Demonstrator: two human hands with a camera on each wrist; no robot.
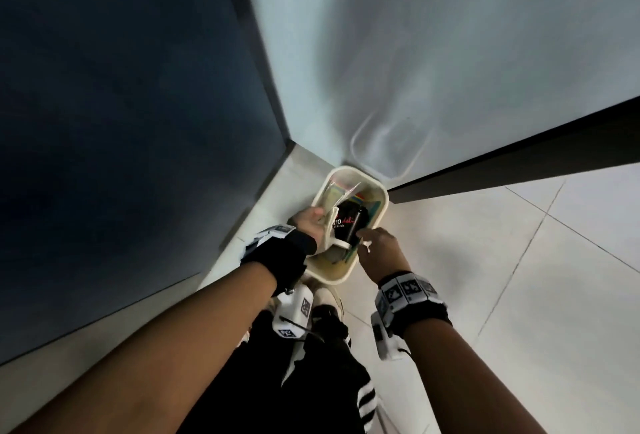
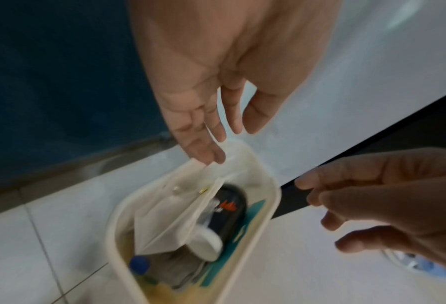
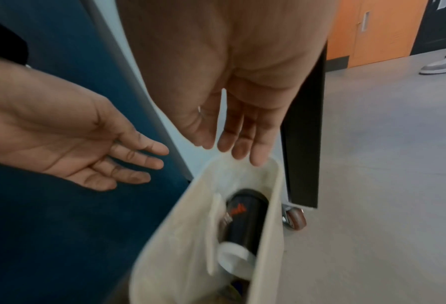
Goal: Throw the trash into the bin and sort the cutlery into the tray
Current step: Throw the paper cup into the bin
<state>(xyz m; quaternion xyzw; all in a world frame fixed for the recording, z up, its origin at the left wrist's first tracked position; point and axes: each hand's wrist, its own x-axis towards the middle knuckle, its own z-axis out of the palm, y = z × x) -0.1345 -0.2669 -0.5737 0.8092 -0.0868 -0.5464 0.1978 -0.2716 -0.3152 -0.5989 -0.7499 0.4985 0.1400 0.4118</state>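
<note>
A cream bin stands on the floor in a corner. Inside lie a black paper cup with a white lid, a white crumpled wrapper and other trash. My left hand hovers over the bin's left rim with straight fingers and holds nothing. The fingertips are just above the wrapper's top edge. My right hand hangs over the near right rim, fingers relaxed and empty. In the right wrist view both palms show bare above the bin and the cup.
A dark blue panel walls the left side. A white unit stands behind, with a black leg on a caster. Pale floor tiles stretch right. Someone's shoe is far off by orange doors.
</note>
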